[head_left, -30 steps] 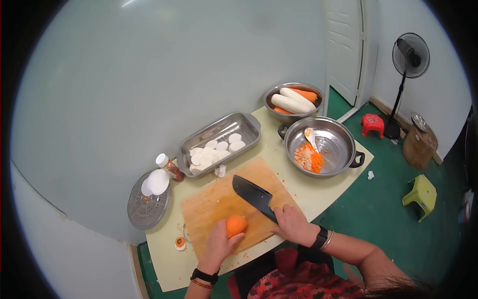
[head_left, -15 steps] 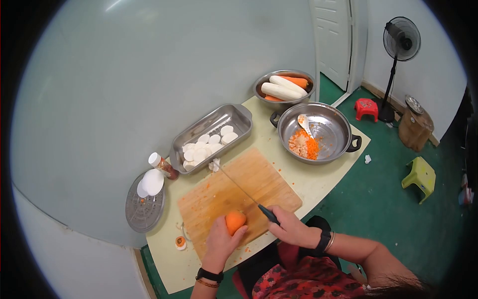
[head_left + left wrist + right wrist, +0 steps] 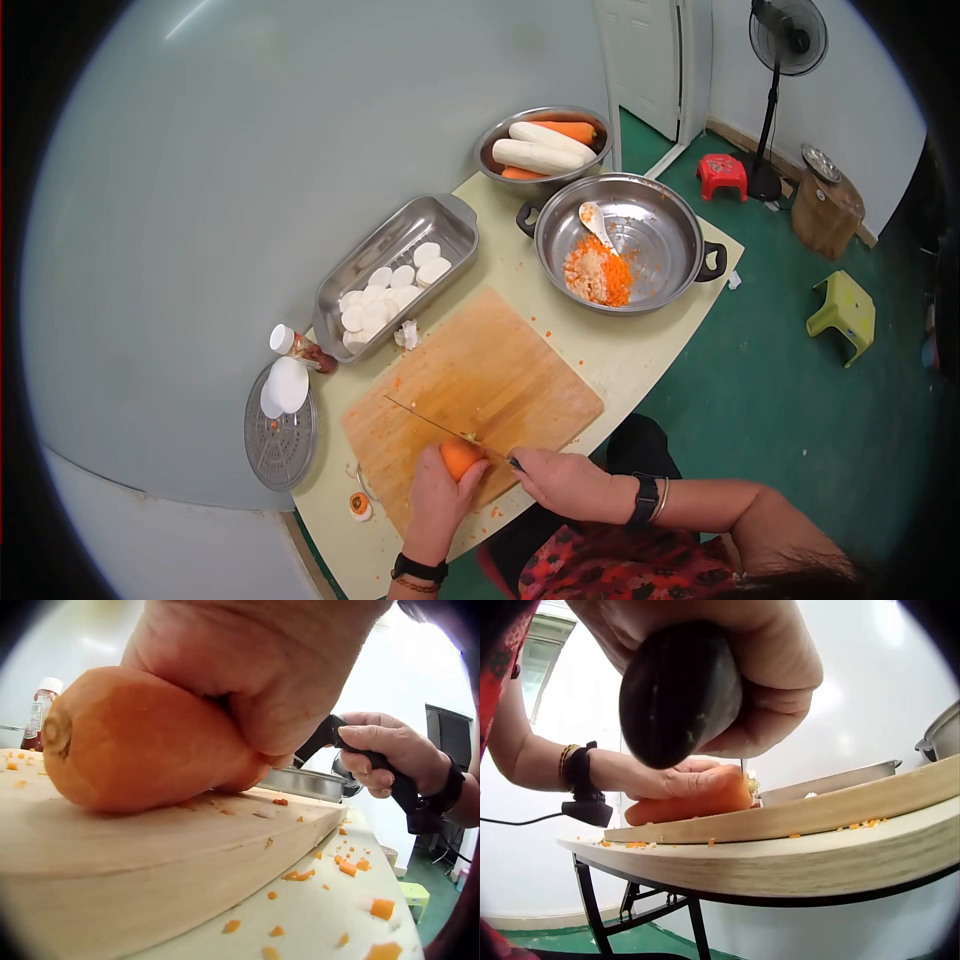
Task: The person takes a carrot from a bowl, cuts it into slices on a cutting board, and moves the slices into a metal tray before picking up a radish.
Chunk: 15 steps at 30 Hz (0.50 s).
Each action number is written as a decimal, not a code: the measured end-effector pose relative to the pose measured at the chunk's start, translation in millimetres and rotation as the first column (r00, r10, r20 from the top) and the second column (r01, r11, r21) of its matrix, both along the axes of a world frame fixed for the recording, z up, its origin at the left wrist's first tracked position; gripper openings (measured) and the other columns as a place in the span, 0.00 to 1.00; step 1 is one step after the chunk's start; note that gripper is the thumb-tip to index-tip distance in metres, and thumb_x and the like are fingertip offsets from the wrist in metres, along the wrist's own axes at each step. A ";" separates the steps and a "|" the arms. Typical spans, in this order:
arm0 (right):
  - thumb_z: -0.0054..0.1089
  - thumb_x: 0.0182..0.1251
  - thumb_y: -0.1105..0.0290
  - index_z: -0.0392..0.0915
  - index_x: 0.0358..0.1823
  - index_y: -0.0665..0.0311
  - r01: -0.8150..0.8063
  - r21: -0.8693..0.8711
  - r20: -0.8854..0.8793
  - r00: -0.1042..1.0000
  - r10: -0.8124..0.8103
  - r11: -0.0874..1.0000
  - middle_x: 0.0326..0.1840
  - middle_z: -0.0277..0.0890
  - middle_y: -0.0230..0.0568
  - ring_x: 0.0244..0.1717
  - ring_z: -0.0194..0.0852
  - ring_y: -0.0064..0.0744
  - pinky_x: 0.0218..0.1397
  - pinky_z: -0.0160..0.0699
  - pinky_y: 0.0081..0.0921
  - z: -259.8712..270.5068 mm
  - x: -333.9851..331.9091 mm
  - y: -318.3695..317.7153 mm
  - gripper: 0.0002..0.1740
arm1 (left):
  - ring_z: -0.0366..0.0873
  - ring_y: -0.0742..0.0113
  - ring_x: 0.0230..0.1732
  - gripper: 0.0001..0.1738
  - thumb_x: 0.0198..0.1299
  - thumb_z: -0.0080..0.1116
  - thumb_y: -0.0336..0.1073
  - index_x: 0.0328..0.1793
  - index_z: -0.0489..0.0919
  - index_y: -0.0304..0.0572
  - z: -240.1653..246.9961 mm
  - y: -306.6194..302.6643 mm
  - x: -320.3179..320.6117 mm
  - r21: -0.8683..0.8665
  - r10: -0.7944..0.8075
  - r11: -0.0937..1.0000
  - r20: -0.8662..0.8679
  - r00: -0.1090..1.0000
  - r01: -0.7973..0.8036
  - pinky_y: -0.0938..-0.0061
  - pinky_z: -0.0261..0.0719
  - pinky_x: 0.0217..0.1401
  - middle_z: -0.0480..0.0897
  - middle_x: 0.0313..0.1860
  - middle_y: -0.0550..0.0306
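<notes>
My left hand (image 3: 437, 495) grips a peeled carrot (image 3: 461, 459) that lies on the wooden cutting board (image 3: 530, 370). In the left wrist view the carrot's rounded far end points away from the palm. My right hand (image 3: 565, 485) holds a kitchen knife by its black handle (image 3: 679, 697). The blade stands upright, seen edge-on in the head view, right at the carrot's stem end (image 3: 753, 784). In the right wrist view the left fingers (image 3: 697, 780) lie over the carrot, close to the blade. Most of the blade is hidden there behind the right hand.
A metal tray (image 3: 455, 215) with white round slices stands behind the board. Back right are a two-handled pot (image 3: 665, 240) with chopped orange bits and a spoon, and a bowl (image 3: 487, 165) of white radishes and carrots. A jar (image 3: 305, 350) and a perforated disc (image 3: 280, 450) lie left.
The right hand has brought the knife left and down to the carrot's end, turning its blade from flat to upright. The left hand keeps its grip on the carrot. The head view has shifted.
</notes>
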State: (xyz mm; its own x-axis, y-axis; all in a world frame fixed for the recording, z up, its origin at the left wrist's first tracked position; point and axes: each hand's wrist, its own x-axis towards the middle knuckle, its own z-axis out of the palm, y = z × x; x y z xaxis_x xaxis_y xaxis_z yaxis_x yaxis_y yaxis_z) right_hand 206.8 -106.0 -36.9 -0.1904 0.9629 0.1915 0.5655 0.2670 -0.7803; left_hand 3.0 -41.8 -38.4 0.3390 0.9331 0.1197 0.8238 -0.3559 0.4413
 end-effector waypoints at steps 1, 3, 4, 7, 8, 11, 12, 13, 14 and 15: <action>0.51 0.67 0.67 0.68 0.46 0.65 0.008 0.043 -0.004 1.000 -0.008 0.999 0.28 0.74 0.50 0.28 0.77 0.52 0.27 0.77 0.40 -1.7 -1.6 1.0 0.11 | 0.75 0.40 0.41 0.35 0.51 0.69 0.52 0.51 0.68 0.31 -1.1 0.4 -0.5 0.004 0.002 1.000 0.000 1.000 -0.002 0.58 0.74 0.41 0.75 0.40 0.38; 0.51 0.66 0.68 0.67 0.41 0.65 0.028 0.129 -0.013 1.000 -0.026 0.991 0.23 0.72 0.45 0.22 0.76 0.47 0.20 0.76 0.37 -5.2 -5.1 2.5 0.09 | 0.75 0.41 0.40 0.35 0.50 0.70 0.52 0.51 0.68 0.31 -3.5 0.7 -1.9 0.002 0.011 1.000 0.013 1.000 -0.012 0.58 0.74 0.41 0.75 0.40 0.38; 0.51 0.66 0.68 0.67 0.41 0.65 0.015 0.129 0.004 1.000 -0.015 0.992 0.23 0.72 0.45 0.22 0.76 0.46 0.20 0.76 0.36 -6.0 -5.6 3.0 0.09 | 0.75 0.41 0.40 0.35 0.50 0.70 0.51 0.51 0.68 0.30 -4.9 0.4 -1.7 -0.003 0.019 1.000 0.030 0.999 -0.018 0.58 0.74 0.41 0.75 0.40 0.38; 0.50 0.65 0.70 0.66 0.43 0.66 -0.007 0.128 0.037 0.999 0.002 0.992 0.22 0.72 0.44 0.21 0.76 0.45 0.19 0.76 0.36 -4.7 -4.7 1.5 0.09 | 0.76 0.42 0.40 0.34 0.49 0.71 0.50 0.50 0.69 0.30 -3.3 0.9 2.3 -0.025 0.028 0.999 0.047 0.999 -0.027 0.58 0.74 0.41 0.76 0.40 0.39; 0.50 0.64 0.70 0.66 0.44 0.66 -0.004 0.126 0.035 0.999 0.000 0.992 0.22 0.72 0.44 0.21 0.76 0.45 0.19 0.76 0.35 -1.9 -3.9 0.1 0.10 | 0.76 0.42 0.40 0.34 0.49 0.71 0.49 0.51 0.69 0.30 -1.7 1.1 3.3 -0.033 0.028 0.999 0.045 0.999 -0.027 0.58 0.74 0.42 0.76 0.40 0.39; 0.50 0.61 0.73 0.66 0.47 0.68 -0.016 0.111 0.066 0.998 0.008 0.994 0.24 0.72 0.44 0.21 0.77 0.45 0.19 0.76 0.35 0.0 -2.5 -5.2 0.13 | 0.76 0.42 0.42 0.33 0.49 0.71 0.47 0.52 0.70 0.31 -0.2 5.0 2.9 -0.078 0.008 0.997 0.074 0.997 -0.002 0.59 0.75 0.43 0.76 0.41 0.40; 0.50 0.60 0.73 0.66 0.48 0.69 -0.021 0.103 0.083 0.997 0.012 0.994 0.24 0.72 0.44 0.21 0.77 0.45 0.19 0.77 0.34 -0.6 -1.9 -6.9 0.15 | 0.76 0.42 0.42 0.33 0.49 0.71 0.47 0.53 0.70 0.32 -1.8 6.0 2.4 -0.097 0.013 0.995 0.099 0.995 -0.003 0.59 0.75 0.44 0.76 0.42 0.40; 0.50 0.60 0.74 0.66 0.49 0.69 -0.017 0.107 0.068 0.998 0.009 0.994 0.25 0.72 0.44 0.21 0.77 0.45 0.19 0.77 0.34 -0.6 -1.3 -7.0 0.16 | 0.76 0.42 0.43 0.33 0.49 0.71 0.47 0.53 0.70 0.32 -4.2 6.5 1.3 -0.116 0.018 0.993 0.125 0.992 -0.004 0.59 0.75 0.44 0.75 0.42 0.40; 0.50 0.59 0.74 0.66 0.50 0.70 -0.014 0.114 0.056 0.998 0.007 0.993 0.25 0.72 0.45 0.21 0.77 0.45 0.19 0.77 0.34 -0.7 -0.4 -6.1 0.17 | 0.76 0.42 0.43 0.33 0.49 0.71 0.47 0.54 0.70 0.33 -6.4 7.0 0.6 -0.134 0.026 0.991 0.151 0.988 -0.005 0.59 0.75 0.45 0.75 0.42 0.40; 0.50 0.58 0.75 0.65 0.51 0.70 -0.012 0.120 0.041 0.999 0.007 0.993 0.26 0.72 0.45 0.21 0.77 0.45 0.19 0.77 0.34 -1.2 -0.5 -5.5 0.18 | 0.76 0.43 0.44 0.33 0.49 0.71 0.47 0.54 0.69 0.33 -7.2 6.9 -0.7 -0.122 0.019 0.993 0.124 0.992 -0.004 0.59 0.75 0.45 0.75 0.43 0.40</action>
State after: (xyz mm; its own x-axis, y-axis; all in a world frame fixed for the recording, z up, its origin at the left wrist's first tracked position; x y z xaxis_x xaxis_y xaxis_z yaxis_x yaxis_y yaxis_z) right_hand 206.3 -111.5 -38.0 -0.2091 0.9315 0.2975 0.5933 0.3627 -0.7186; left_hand 2.3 -35.0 -45.6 0.3179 0.9470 0.0463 0.7633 -0.2846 0.5800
